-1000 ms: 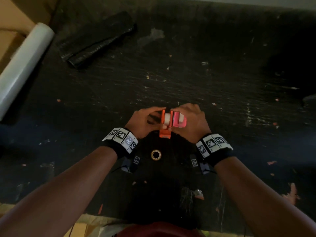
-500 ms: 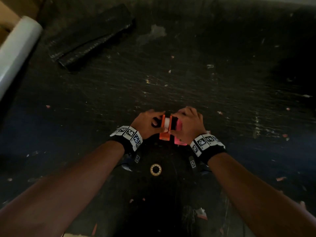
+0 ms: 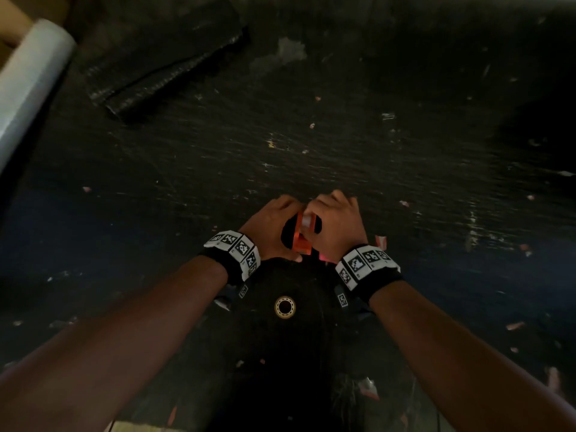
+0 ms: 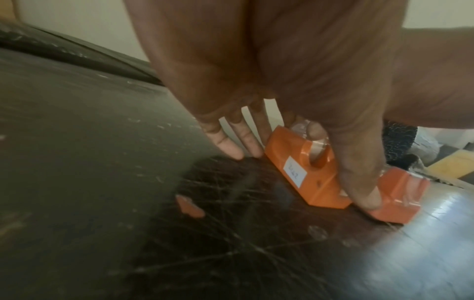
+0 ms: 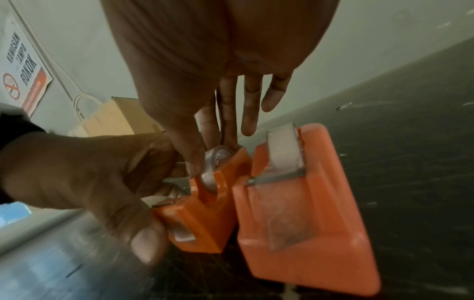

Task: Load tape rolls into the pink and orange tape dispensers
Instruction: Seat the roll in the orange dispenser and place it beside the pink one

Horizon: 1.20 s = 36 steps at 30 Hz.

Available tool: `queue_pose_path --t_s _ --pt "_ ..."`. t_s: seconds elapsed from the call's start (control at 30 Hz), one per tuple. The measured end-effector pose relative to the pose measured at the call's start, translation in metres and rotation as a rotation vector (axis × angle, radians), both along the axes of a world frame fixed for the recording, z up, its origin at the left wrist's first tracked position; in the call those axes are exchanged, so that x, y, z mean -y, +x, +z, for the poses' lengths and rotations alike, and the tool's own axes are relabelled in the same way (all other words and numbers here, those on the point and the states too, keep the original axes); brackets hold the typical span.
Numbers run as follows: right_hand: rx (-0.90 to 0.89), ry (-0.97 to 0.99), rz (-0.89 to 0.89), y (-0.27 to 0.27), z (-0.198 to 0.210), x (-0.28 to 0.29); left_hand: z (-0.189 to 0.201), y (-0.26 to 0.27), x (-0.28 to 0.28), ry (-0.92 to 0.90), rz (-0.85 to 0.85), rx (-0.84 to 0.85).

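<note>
The orange dispenser (image 3: 301,241) stands on the dark table between my hands. My left hand (image 3: 271,227) grips it, thumb (image 4: 359,182) on its near side and fingers (image 4: 231,142) behind it down at the table. A clear tape roll (image 5: 214,162) sits in its slot, and my right hand (image 3: 335,222) pinches that roll between thumb and fingers. The pink dispenser (image 5: 302,213) stands right beside it with a white tape roll (image 5: 284,150) in it. In the head view my right wrist hides most of the pink dispenser (image 3: 324,259).
A small ring-shaped tape core (image 3: 284,306) lies between my wrists. A folded black sheet (image 3: 165,57) lies at the back left, and a roll of clear film (image 3: 31,88) runs along the left edge. A paper bag (image 5: 113,117) stands beyond the table.
My right hand let go of the pink dispenser, which now stands on the table, and moved onto the tape roll in the orange one. Both hands drew slightly closer together.
</note>
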State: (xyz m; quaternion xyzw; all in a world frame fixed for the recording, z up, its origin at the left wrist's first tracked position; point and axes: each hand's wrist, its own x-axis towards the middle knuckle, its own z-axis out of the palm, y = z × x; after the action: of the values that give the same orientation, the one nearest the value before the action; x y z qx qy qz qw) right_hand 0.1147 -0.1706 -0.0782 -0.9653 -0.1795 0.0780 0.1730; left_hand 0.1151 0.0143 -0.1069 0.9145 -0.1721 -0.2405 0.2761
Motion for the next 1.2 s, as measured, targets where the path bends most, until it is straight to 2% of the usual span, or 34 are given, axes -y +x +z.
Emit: queue_pose_path --t_s 0.3,0.5,0.9,1.2 --pt "-0.026 0.061 -0.028 0.003 0.007 -0.002 -0.001 0.002 -0.005 -0.03 -0.013 0.005" --pt "-0.001 -0.016 0.046 0.0 0.01 -0.005 0.001 0.003 -0.004 -0.01 -0.022 -0.006" --pt "-0.006 -0.039 0.091 0.001 0.015 -0.004 -0.001 0.003 -0.005 -0.016 -0.02 -0.001" --pt "0.088 -0.12 0.109 -0.01 0.015 -0.017 -0.001 0.004 -0.005 -0.012 -0.022 -0.003"
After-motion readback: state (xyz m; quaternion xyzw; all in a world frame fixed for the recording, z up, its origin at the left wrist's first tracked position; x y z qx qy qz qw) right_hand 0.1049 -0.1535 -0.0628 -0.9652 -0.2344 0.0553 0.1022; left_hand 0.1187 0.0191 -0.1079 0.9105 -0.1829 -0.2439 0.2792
